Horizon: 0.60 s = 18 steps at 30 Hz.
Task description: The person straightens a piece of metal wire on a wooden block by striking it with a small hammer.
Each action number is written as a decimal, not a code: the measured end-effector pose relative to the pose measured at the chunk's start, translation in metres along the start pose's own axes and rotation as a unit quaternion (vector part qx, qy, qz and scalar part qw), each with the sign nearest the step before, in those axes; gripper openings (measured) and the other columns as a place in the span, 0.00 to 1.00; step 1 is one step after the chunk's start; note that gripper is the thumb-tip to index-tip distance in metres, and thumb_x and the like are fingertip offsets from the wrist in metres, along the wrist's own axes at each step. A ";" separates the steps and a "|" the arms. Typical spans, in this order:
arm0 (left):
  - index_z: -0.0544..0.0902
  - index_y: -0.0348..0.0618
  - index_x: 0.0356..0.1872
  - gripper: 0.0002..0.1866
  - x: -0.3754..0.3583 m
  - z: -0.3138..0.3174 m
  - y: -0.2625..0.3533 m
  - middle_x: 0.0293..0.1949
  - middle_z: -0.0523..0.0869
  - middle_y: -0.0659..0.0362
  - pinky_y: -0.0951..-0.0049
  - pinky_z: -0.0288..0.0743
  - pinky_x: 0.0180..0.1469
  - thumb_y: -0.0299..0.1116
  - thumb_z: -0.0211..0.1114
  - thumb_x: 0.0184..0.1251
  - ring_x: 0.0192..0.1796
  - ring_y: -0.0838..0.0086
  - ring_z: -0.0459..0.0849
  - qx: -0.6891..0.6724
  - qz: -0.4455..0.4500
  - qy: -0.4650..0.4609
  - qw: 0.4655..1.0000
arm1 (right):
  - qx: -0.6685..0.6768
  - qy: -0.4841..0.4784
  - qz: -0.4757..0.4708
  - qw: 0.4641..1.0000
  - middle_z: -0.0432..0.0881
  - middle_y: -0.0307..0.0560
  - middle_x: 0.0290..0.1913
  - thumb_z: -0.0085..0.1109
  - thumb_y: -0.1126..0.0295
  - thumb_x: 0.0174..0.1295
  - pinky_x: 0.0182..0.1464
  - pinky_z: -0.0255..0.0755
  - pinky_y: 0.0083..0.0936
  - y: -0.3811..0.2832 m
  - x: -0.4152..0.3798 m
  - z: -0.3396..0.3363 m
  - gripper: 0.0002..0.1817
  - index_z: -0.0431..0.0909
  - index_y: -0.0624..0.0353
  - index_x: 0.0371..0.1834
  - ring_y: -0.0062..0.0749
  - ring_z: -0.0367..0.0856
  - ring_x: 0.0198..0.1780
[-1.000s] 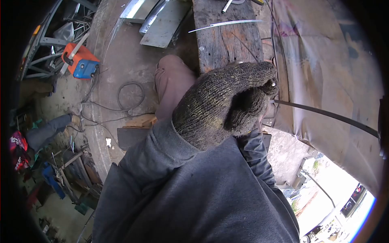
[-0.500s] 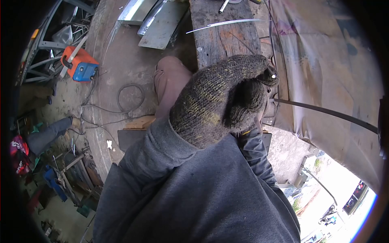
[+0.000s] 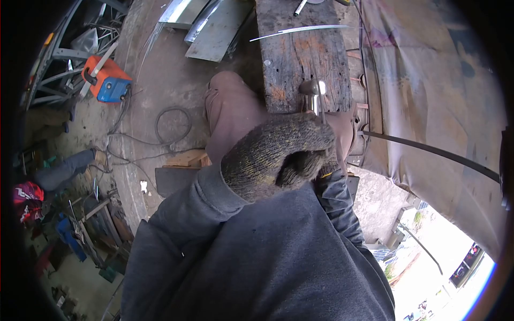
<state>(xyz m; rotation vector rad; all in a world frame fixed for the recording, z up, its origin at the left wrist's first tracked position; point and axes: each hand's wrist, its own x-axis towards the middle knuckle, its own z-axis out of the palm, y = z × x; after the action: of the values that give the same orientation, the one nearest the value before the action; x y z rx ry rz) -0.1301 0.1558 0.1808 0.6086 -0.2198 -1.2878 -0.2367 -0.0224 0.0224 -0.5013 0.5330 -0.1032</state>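
My left hand [image 3: 281, 152], in a dark knitted glove with yellowish flecks, is closed in a curled grip over my lap. A thin metal rod [image 3: 321, 101] rises from its fingertips, seemingly pinched there. Right beside the rod is a shiny metal piece [image 3: 312, 88] with a rounded head and narrower shaft, its lower end hidden by the glove. Mostly covered by the left one, my right hand [image 3: 330, 167] shows only a bit of dark glove with a yellow edge. Its fingers are hidden, so whether it holds the shiny piece cannot be seen.
A worn wooden plank [image 3: 300, 53] carries thin bright rods [image 3: 300, 29]. Bent sheet-metal pieces [image 3: 217, 35] lie left of it. An orange-and-blue machine [image 3: 110, 80] with a looped cable [image 3: 174, 125] sits further left. A large stained sheet [image 3: 423, 91] hangs at right; another person's leg [image 3: 64, 168] shows left.
My left hand has moved down and slightly left, towards my body. The shiny metal piece, previously hidden behind the glove, now shows. The rod stands more upright.
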 end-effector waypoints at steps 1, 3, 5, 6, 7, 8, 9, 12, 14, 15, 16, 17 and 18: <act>0.78 0.39 0.41 0.08 -0.007 -0.001 -0.002 0.25 0.79 0.61 0.79 0.66 0.23 0.33 0.56 0.75 0.22 0.80 0.73 0.042 -0.022 0.033 0.998 | 0.000 0.000 0.001 1.000 0.78 0.57 0.59 0.52 0.72 0.71 0.54 0.78 0.22 0.000 0.001 -0.003 0.25 0.63 0.70 0.70 0.35 0.80 0.57; 0.80 0.39 0.33 0.13 -0.020 -0.007 -0.007 0.19 0.77 0.62 0.79 0.61 0.20 0.36 0.56 0.75 0.16 0.81 0.70 0.125 -0.071 0.098 0.985 | -0.145 -0.009 -0.030 0.989 0.79 0.53 0.55 0.52 0.72 0.72 0.50 0.77 0.21 -0.001 0.007 -0.018 0.24 0.65 0.68 0.69 0.33 0.81 0.53; 0.80 0.39 0.32 0.13 -0.035 -0.026 -0.019 0.19 0.77 0.63 0.79 0.62 0.20 0.36 0.57 0.75 0.18 0.82 0.70 0.149 -0.126 0.132 0.972 | -0.284 -0.015 -0.059 0.957 0.81 0.49 0.52 0.53 0.71 0.73 0.46 0.77 0.21 0.002 0.012 -0.036 0.22 0.67 0.65 0.69 0.31 0.82 0.48; 0.81 0.40 0.31 0.13 -0.042 -0.038 -0.027 0.20 0.77 0.63 0.80 0.63 0.21 0.36 0.58 0.74 0.19 0.83 0.71 0.171 -0.176 0.163 0.956 | -0.353 -0.018 -0.073 0.933 0.82 0.47 0.51 0.53 0.71 0.73 0.44 0.77 0.21 0.003 0.013 -0.041 0.22 0.68 0.64 0.68 0.30 0.82 0.46; 0.81 0.40 0.31 0.13 -0.047 -0.051 -0.034 0.20 0.77 0.63 0.80 0.63 0.21 0.36 0.58 0.74 0.19 0.83 0.71 0.170 -0.179 0.164 0.955 | -0.420 -0.022 -0.087 0.903 0.82 0.45 0.49 0.53 0.71 0.74 0.42 0.77 0.21 0.005 0.015 -0.045 0.21 0.69 0.63 0.68 0.29 0.83 0.44; 0.81 0.41 0.32 0.12 -0.050 -0.064 -0.042 0.21 0.78 0.64 0.80 0.63 0.22 0.37 0.59 0.73 0.20 0.83 0.72 0.212 -0.172 0.155 0.949 | -0.419 -0.021 -0.085 0.904 0.82 0.45 0.49 0.53 0.71 0.74 0.42 0.77 0.21 0.006 0.016 -0.045 0.21 0.69 0.63 0.68 0.29 0.83 0.44; 0.82 0.41 0.34 0.11 -0.053 -0.078 -0.050 0.22 0.78 0.64 0.81 0.64 0.22 0.37 0.61 0.72 0.22 0.84 0.73 0.252 -0.164 0.147 0.942 | -0.457 -0.013 -0.097 0.884 0.82 0.44 0.48 0.54 0.69 0.74 0.41 0.76 0.21 0.007 0.017 -0.045 0.21 0.70 0.61 0.68 0.27 0.82 0.43; 0.83 0.43 0.36 0.10 -0.060 -0.125 -0.065 0.24 0.79 0.65 0.82 0.66 0.24 0.38 0.62 0.72 0.24 0.84 0.75 0.294 -0.195 0.145 0.924 | -0.454 -0.002 -0.082 0.887 0.82 0.42 0.47 0.55 0.66 0.74 0.42 0.75 0.21 0.001 0.011 -0.029 0.21 0.70 0.60 0.67 0.25 0.81 0.42; 0.83 0.43 0.37 0.10 -0.057 -0.134 -0.058 0.24 0.79 0.65 0.82 0.66 0.24 0.39 0.62 0.72 0.24 0.84 0.75 0.285 -0.244 0.141 0.916 | -0.413 0.005 -0.056 0.909 0.82 0.42 0.47 0.55 0.66 0.74 0.42 0.75 0.21 -0.006 0.009 -0.022 0.21 0.71 0.61 0.66 0.24 0.80 0.43; 0.84 0.44 0.38 0.11 -0.054 -0.136 -0.055 0.25 0.80 0.65 0.82 0.67 0.24 0.40 0.63 0.71 0.24 0.84 0.75 0.275 -0.294 0.139 0.905 | -0.445 0.024 -0.017 0.895 0.81 0.43 0.49 0.54 0.66 0.74 0.44 0.75 0.20 -0.008 0.011 -0.021 0.21 0.70 0.62 0.66 0.24 0.81 0.45; 0.84 0.44 0.38 0.11 -0.052 -0.138 -0.054 0.25 0.80 0.65 0.82 0.67 0.24 0.40 0.63 0.71 0.24 0.84 0.75 0.275 -0.293 0.138 0.905 | -0.475 0.041 0.022 0.879 0.81 0.43 0.51 0.53 0.67 0.75 0.46 0.75 0.19 -0.009 0.012 -0.020 0.20 0.70 0.63 0.67 0.25 0.81 0.47; 0.84 0.44 0.40 0.12 -0.049 -0.139 -0.053 0.24 0.80 0.65 0.82 0.69 0.25 0.42 0.62 0.72 0.24 0.83 0.76 0.310 -0.306 0.113 0.893 | -0.475 0.041 0.021 0.879 0.81 0.43 0.51 0.53 0.67 0.75 0.46 0.75 0.19 -0.006 0.012 -0.023 0.20 0.70 0.63 0.67 0.25 0.81 0.47; 0.84 0.43 0.41 0.13 -0.047 -0.140 -0.051 0.24 0.80 0.65 0.82 0.71 0.25 0.43 0.62 0.72 0.24 0.83 0.77 0.345 -0.318 0.090 0.879 | -0.431 0.018 -0.022 0.902 0.81 0.44 0.52 0.52 0.67 0.75 0.46 0.76 0.19 -0.002 0.012 -0.027 0.20 0.70 0.63 0.67 0.25 0.81 0.47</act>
<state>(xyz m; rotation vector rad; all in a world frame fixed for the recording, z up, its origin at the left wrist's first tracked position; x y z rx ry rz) -0.1189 0.2339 0.0461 1.5001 -0.3452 -1.7752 -0.2400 -0.0383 -0.0030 -1.3812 0.5898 0.0930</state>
